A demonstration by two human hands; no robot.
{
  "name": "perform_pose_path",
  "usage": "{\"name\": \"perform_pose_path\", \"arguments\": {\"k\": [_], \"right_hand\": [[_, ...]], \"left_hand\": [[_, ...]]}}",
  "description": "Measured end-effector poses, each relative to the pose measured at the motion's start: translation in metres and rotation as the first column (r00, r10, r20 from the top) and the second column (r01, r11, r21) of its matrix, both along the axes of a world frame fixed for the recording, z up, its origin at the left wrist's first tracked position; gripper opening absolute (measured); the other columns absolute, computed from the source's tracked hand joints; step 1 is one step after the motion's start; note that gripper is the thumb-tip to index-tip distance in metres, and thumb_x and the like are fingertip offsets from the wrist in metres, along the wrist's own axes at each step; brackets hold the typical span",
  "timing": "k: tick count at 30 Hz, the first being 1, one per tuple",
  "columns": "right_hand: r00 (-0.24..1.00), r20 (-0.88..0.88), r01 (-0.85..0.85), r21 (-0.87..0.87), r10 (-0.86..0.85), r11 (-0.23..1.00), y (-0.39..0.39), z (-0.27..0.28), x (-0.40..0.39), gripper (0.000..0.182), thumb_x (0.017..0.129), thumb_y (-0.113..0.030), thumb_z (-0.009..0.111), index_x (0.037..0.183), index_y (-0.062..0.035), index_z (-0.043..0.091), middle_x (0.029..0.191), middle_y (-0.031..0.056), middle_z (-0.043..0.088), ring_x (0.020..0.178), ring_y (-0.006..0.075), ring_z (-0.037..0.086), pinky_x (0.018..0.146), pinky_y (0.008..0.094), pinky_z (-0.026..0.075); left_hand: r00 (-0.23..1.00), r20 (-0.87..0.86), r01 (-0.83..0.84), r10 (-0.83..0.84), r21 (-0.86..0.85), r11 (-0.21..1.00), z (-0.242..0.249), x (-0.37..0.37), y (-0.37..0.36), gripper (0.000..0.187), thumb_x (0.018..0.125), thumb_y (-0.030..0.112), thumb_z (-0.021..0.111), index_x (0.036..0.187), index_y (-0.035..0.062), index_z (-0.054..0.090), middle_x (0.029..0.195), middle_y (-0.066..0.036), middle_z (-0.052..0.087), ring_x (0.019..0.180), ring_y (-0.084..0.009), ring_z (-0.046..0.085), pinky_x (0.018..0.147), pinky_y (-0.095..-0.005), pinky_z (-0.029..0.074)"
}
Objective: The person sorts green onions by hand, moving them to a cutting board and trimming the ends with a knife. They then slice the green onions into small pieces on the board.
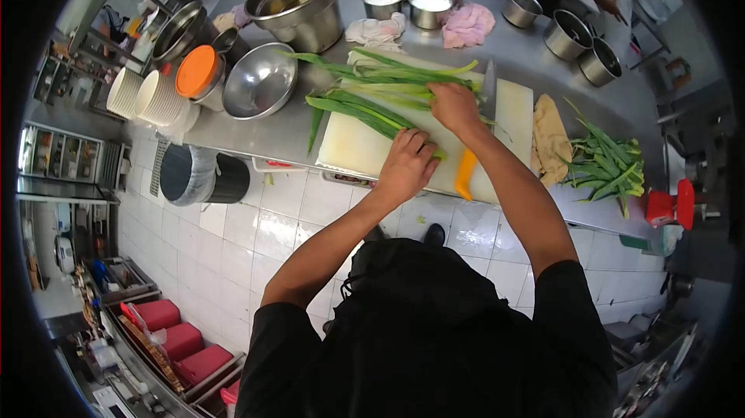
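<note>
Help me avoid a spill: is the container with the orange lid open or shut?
Shut: the orange lid lies across the top of its container, covering the mouth, with no gap visible from this angle.

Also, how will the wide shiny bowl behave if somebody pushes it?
The bowl would probably feel light for its size, as it looks empty. Its smooth metal may slide easily on the metal table. Its rounded sides could let it rock if pushed at the rim.
</note>
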State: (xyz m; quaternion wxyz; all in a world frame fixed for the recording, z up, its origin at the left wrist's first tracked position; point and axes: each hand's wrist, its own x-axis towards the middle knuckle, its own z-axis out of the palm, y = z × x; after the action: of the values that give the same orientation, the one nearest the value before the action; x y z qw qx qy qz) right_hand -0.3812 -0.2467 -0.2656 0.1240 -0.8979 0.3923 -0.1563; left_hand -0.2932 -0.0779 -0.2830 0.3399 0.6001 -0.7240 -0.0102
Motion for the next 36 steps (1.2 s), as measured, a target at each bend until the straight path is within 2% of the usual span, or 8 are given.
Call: {"name": "perform_pose_path", "arguments": {"k": [8,13,16,17,18,22,26,36], "right_hand": [[0.945,0.284,0.164,0.026,-0.165,0.986,0.027,0.040,-0.005,0.025,0.080,-0.015,0.068,0.101,-0.0012,0.070,0.093,0.0193,0.071,0.080,0.0337,0.069,0.076,0.0418,0.054],[0.692,0.487,-0.040,0.763,-0.533,0.645,0.049,0.086,-0.022,0.030,0.083,-0.022,0.074,0.096,0.0044,0.070,0.082,0.0097,0.070,0.065,0.0170,0.062,0.062,0.0316,0.049],[0.634,0.431,-0.028,0.842,-0.642,0.538,0.054,0.101,-0.054,0.032,0.085,-0.025,0.074,0.094,0.0055,0.069,0.082,0.0072,0.069,0.064,0.0132,0.058,0.060,0.0295,0.048],[0.641,0.410,0.014,0.839,-0.649,0.544,0.056,0.101,-0.066,0.033,0.085,-0.025,0.074,0.094,0.0056,0.069,0.082,0.0067,0.069,0.065,0.0127,0.058,0.059,0.0291,0.048],[0.666,0.530,0.089,0.642,-0.525,0.762,0.063,0.089,-0.079,0.045,0.084,-0.037,0.075,0.098,0.0040,0.066,0.082,0.0117,0.070,0.068,0.0205,0.064,0.064,0.0330,0.051],[0.864,-0.080,0.483,0.411,-0.497,0.773,0.101,0.055,-0.113,0.085,0.072,-0.063,0.074,0.113,0.0099,0.055,0.088,0.0258,0.069,0.086,0.0407,0.068,0.079,0.0442,0.054],[0.868,-0.068,0.478,0.386,-0.492,0.789,0.112,0.018,-0.108,0.063,0.074,-0.042,0.072,0.105,0.0102,0.055,0.086,0.0253,0.068,0.089,0.0403,0.068,0.082,0.0449,0.054],[0.816,0.050,0.442,0.588,-0.576,0.677,0.108,0.036,-0.208,0.035,0.077,-0.025,0.061,0.097,0.0046,0.060,0.080,0.0249,0.067,0.081,0.0430,0.066,0.075,0.0478,0.052]], "left_hand": [[0.828,-0.527,-0.136,0.191,0.140,0.981,0.024,0.001,-0.005,0.034,0.085,0.011,0.072,0.114,-0.0050,0.064,0.112,-0.019,0.064,0.102,-0.0326,0.061,0.091,-0.0383,0.050],[0.536,-0.833,-0.109,0.138,0.094,0.990,0.037,-0.027,-0.032,0.039,0.092,0.013,0.065,0.125,-0.0052,0.057,0.102,-0.018,0.070,0.089,-0.0276,0.068,0.078,-0.0325,0.052],[0.231,-0.955,0.231,0.185,0.239,0.943,0.044,-0.023,-0.026,0.039,0.094,0.013,0.064,0.129,-0.0033,0.057,0.091,-0.009,0.070,0.078,-0.0156,0.065,0.071,-0.0283,0.052],[0.250,-0.936,0.214,0.249,0.304,0.928,0.050,-0.020,-0.022,0.038,0.094,0.013,0.064,0.129,-0.0023,0.058,0.088,-0.006,0.069,0.076,-0.0133,0.063,0.069,-0.0270,0.051],[0.269,-0.911,0.190,0.313,0.369,0.910,0.058,-0.015,-0.014,0.038,0.095,0.012,0.064,0.129,-0.0013,0.060,0.086,-0.004,0.068,0.074,-0.0111,0.061,0.067,-0.0257,0.050],[0.512,-0.755,-0.013,0.410,0.470,0.883,0.056,0.007,-0.002,0.031,0.092,0.011,0.067,0.122,0.0003,0.067,0.082,-0.003,0.065,0.068,-0.0102,0.055,0.063,-0.0244,0.046],[0.758,-0.574,-0.137,0.311,0.326,0.935,0.049,0.011,0.002,0.025,0.088,0.010,0.072,0.110,-0.0029,0.071,0.082,-0.007,0.063,0.067,-0.0104,0.051,0.061,-0.0249,0.044],[0.654,-0.634,-0.224,0.413,0.359,0.906,0.040,-0.028,0.011,0.017,0.088,0.006,0.071,0.102,-0.0029,0.071,0.080,-0.005,0.066,0.068,-0.0112,0.056,0.061,-0.0255,0.045]]}}
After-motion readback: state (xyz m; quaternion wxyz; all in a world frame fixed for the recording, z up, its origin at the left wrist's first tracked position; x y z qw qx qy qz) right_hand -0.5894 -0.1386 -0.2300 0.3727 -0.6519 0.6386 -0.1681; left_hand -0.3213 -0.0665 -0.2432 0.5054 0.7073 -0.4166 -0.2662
